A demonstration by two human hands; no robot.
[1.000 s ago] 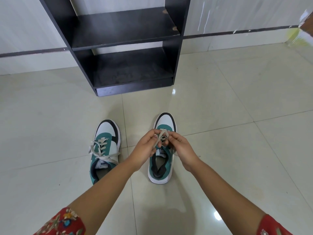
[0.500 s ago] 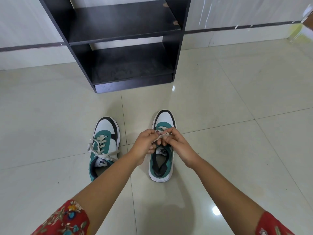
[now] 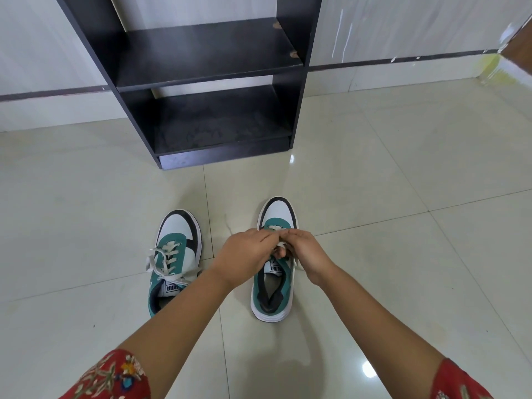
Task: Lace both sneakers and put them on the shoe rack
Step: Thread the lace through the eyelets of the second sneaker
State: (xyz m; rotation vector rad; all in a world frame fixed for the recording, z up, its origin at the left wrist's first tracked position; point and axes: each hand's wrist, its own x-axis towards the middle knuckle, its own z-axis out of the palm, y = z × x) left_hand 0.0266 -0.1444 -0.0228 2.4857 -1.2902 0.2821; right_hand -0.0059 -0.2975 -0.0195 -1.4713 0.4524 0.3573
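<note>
Two green, white and black sneakers stand side by side on the tiled floor, toes towards the rack. The left sneaker (image 3: 175, 260) has a white lace threaded through its eyelets, with loose ends lying across it. Over the right sneaker (image 3: 273, 283) my left hand (image 3: 247, 254) and my right hand (image 3: 305, 251) meet, fingers pinched on its white lace (image 3: 280, 245). My hands hide most of that lace. The black shoe rack (image 3: 207, 82) stands beyond the shoes against the wall, with bare shelves.
Glossy cream floor tiles (image 3: 403, 197) spread all around the shoes. A white wall with a dark stripe (image 3: 403, 59) runs behind the rack. A brown edge (image 3: 521, 50) shows at the far right.
My hands have dropped a little lower and closer onto the right sneaker's lacing, still gripping the lace. The view has shifted slightly; the shoes stay put.
</note>
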